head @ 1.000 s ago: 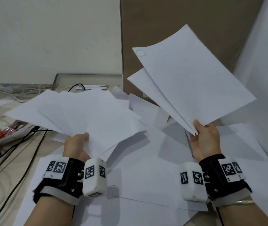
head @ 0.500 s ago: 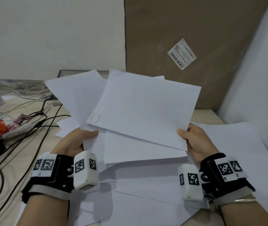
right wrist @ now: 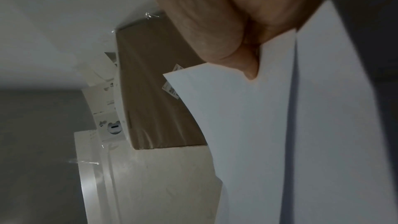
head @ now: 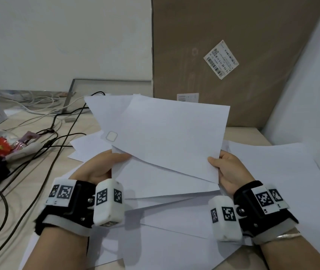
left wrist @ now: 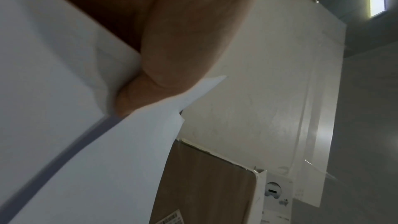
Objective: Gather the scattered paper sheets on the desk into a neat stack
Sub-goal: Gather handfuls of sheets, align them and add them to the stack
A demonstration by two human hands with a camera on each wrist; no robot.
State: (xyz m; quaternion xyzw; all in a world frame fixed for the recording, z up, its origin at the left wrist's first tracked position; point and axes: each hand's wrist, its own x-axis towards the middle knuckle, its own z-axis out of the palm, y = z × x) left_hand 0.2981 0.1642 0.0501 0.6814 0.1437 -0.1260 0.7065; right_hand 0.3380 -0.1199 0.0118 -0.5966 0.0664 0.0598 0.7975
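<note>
L hand [head: 97,168] and R hand [head: 227,170] each pinch opposite edges of uneven bundle of white paper sheets [head: 170,137], held above more loose white sheets [head: 272,172] on light wooden desk [head: 28,152].

Barcode label [head: 221,59] on cardboard box [head: 233,36] (print too small to read).

Fingers under paper sheets [head: 170,137] hidden.
</note>
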